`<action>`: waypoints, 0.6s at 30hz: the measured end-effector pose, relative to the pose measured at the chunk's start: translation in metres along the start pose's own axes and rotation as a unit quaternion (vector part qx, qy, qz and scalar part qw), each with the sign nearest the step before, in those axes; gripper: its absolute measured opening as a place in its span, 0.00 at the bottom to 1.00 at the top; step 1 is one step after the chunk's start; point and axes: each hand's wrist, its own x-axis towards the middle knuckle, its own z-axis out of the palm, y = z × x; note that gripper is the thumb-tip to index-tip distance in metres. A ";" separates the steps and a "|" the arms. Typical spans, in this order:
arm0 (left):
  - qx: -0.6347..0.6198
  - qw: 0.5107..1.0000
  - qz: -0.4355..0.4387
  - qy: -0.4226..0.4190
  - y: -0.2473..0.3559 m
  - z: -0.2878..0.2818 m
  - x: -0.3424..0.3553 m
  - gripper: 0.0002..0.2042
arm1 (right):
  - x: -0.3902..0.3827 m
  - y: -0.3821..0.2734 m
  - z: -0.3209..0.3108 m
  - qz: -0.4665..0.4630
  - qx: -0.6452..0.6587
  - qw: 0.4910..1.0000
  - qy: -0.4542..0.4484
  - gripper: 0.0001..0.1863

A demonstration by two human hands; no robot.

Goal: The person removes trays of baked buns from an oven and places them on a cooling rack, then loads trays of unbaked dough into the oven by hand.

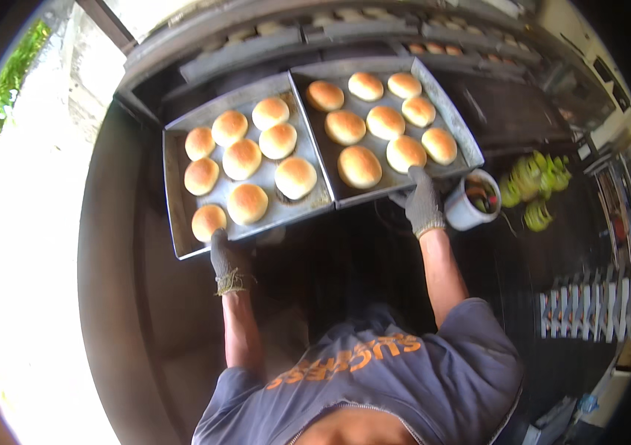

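Two metal trays held out in front, edge to edge, nine golden buns in each. Left hand (pixel 228 261) (grey knit glove, frayed cuff) grips the near edge of the left tray (pixel 272 213), close to its outer corner; thumb on top, fingers hidden underneath. Right hand (pixel 424 206), same glove type, grips the near edge of the right tray (pixel 445 120), right of its middle. Both trays sit beyond the hands, left one slightly tilted in view. Nearest bun (pixel 209 222) to the left thumb is right at its tip; the right thumb points at another bun (pixel 406 154) (can't tell if either touches). White bucket (pixel 466 211) stands just right of the right hand, bright green objects (pixel 534 182) past it, too blurred to identify. Beyond the trays, a rack shelf (pixel 375 30) holds more buns.
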 end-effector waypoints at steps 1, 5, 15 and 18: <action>-0.047 0.999 -0.010 -0.003 -0.003 0.017 0.003 0.19 | 0.017 0.002 0.000 -0.002 0.002 1.000 0.009 0.30; 0.241 0.962 0.121 -0.040 -0.016 -0.077 0.070 0.24 | 0.037 0.012 0.023 0.023 -0.027 0.999 -0.014 0.32; 0.144 0.975 0.120 0.117 -0.011 0.006 0.005 0.20 | 0.093 -0.013 0.012 -0.094 -0.354 0.930 -0.024 0.23; 0.246 0.933 0.217 0.149 -0.016 -0.021 -0.013 0.21 | 0.085 -0.007 -0.007 -0.040 -0.262 0.962 -0.057 0.24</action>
